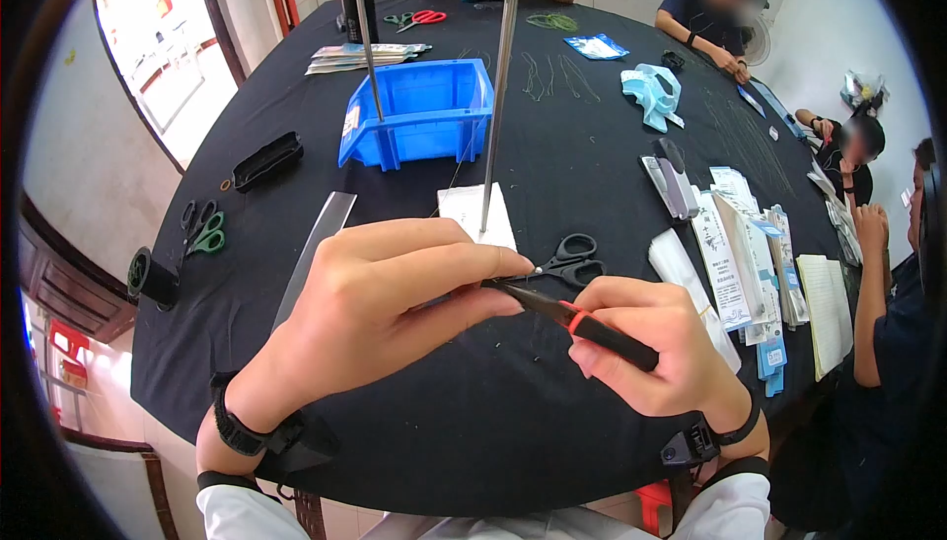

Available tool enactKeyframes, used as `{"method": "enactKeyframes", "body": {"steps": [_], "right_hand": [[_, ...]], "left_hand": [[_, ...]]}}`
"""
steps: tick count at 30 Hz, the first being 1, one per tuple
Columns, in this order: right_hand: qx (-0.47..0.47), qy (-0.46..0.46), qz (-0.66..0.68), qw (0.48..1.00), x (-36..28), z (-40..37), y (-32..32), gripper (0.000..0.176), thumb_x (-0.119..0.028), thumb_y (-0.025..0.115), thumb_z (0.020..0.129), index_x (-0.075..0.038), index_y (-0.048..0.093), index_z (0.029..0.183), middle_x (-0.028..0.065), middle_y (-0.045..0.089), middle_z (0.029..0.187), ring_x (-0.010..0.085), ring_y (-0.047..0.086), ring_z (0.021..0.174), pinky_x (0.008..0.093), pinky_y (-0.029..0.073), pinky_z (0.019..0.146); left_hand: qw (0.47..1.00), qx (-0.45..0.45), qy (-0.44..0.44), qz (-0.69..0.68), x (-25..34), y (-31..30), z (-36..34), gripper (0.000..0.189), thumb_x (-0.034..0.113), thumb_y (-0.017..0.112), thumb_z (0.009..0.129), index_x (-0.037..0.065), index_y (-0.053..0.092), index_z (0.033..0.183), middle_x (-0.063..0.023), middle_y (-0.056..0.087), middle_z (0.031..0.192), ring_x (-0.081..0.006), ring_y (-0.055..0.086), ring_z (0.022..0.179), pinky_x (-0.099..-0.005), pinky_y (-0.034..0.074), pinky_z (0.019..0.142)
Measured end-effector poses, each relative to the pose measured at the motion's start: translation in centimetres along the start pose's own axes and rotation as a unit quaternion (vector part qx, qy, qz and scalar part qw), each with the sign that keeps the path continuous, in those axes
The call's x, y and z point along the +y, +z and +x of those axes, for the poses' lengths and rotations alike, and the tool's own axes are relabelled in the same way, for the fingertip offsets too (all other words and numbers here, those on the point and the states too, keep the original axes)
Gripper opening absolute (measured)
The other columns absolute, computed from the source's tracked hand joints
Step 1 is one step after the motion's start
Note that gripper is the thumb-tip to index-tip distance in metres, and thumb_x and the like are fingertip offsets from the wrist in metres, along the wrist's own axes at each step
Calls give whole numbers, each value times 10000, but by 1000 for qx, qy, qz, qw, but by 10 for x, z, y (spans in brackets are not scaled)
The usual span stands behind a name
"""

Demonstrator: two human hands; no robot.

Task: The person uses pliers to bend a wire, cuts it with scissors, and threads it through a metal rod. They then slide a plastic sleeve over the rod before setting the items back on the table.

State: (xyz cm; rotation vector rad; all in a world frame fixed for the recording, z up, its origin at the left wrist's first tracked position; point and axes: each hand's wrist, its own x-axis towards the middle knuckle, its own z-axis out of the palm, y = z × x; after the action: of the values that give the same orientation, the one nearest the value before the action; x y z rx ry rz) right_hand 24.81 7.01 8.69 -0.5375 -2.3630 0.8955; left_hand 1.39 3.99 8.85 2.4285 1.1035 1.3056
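Observation:
My right hand (641, 338) is closed around the red-and-black handles of slim, dark-jawed pliers (541, 303). The jaws point left and reach my left fingertips. My left hand (395, 279) has its thumb and fingers pinched together at the tip of the pliers. What lies between those fingers is too small to make out. Black-handled scissors (574, 262) lie on the table just beyond the pliers. A white card (477, 213) lies past my left hand, with a thin metal rod (499, 96) standing up in front of me.
A blue plastic bin (434, 136) stands behind the card, a second rod (365, 32) beside it. Left are a black tray (268, 160), green-handled scissors (207, 232) and a spool (153, 277). Printed packets (725, 254) lie right. Other people sit around the black-clothed table (444, 441).

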Motion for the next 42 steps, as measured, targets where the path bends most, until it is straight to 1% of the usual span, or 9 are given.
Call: {"method": "enactKeyframes", "body": {"steps": [4, 8, 13, 19, 25, 28, 33, 37, 42], "right_hand": [[-10, 3, 32, 999, 2, 1, -1, 119, -69, 635, 795, 50, 624, 798, 128, 596, 796, 200, 578, 607, 274, 435, 529], [-35, 49, 99, 993, -1, 2, -2, 162, -123, 592, 806, 12, 660, 749, 138, 621, 868, 226, 620, 764, 286, 483, 686], [-35, 32, 115, 992, 1, 2, 1, 193, -148, 577, 822, 15, 673, 782, 143, 617, 904, 243, 622, 818, 309, 487, 729], [40, -30, 93, 994, 7, 3, 16, 184, -142, 578, 822, 20, 654, 777, 131, 604, 854, 221, 609, 747, 291, 481, 675], [50, -19, 44, 998, 1, -4, 20, 148, -68, 645, 792, 73, 602, 801, 141, 584, 802, 206, 582, 632, 284, 452, 558], [21, 23, 96, 995, -3, -5, 15, 137, -76, 628, 810, 57, 604, 792, 130, 588, 799, 196, 586, 655, 279, 456, 584], [-3, -9, 133, 991, 1, 1, 8, 134, -94, 602, 835, 31, 631, 797, 119, 603, 842, 193, 604, 725, 278, 466, 651], [-7, -14, 129, 992, 2, 2, 5, 132, -96, 612, 827, 29, 643, 797, 129, 608, 873, 203, 614, 752, 278, 470, 666], [-9, -31, 84, 996, 5, 1, 4, 124, -82, 656, 783, 40, 630, 774, 142, 608, 837, 230, 613, 688, 275, 473, 614]], "left_hand": [[1000, -6, -27, -14, 3, -3, 0, 264, 78, 766, 659, 36, 702, 911, -16, 589, 642, -87, 514, 535, -208, 361, 468], [988, -9, -65, -143, -4, 2, -3, 246, 77, 761, 681, 3, 691, 904, -58, 646, 738, -84, 577, 605, -190, 414, 510], [874, 5, -232, -427, 0, 15, -9, 225, 93, 733, 746, -48, 659, 905, -112, 655, 848, -86, 597, 654, -187, 461, 547], [808, 49, -257, -528, 2, 25, -11, 253, 106, 721, 768, -59, 635, 939, -117, 649, 864, -97, 600, 666, -198, 487, 568], [859, 6, -215, -464, -4, 23, -14, 226, 24, 664, 811, -24, 647, 1032, -45, 642, 854, -49, 562, 724, -174, 438, 613], [875, 26, -222, -430, 0, 19, -10, 227, 50, 718, 747, -78, 639, 917, -127, 639, 866, -93, 589, 689, -192, 463, 586], [974, 8, -82, -210, 1, 4, -4, 224, 38, 734, 709, -62, 661, 896, -93, 640, 754, -91, 575, 615, -204, 433, 533], [998, -4, 9, -60, 5, -7, 2, 256, 78, 765, 674, -28, 675, 889, -56, 631, 670, -89, 560, 559, -202, 417, 502], [991, 26, -22, -128, 6, 0, -2, 259, 97, 775, 664, -7, 679, 881, -39, 623, 663, -82, 549, 550, -200, 399, 482]]}}
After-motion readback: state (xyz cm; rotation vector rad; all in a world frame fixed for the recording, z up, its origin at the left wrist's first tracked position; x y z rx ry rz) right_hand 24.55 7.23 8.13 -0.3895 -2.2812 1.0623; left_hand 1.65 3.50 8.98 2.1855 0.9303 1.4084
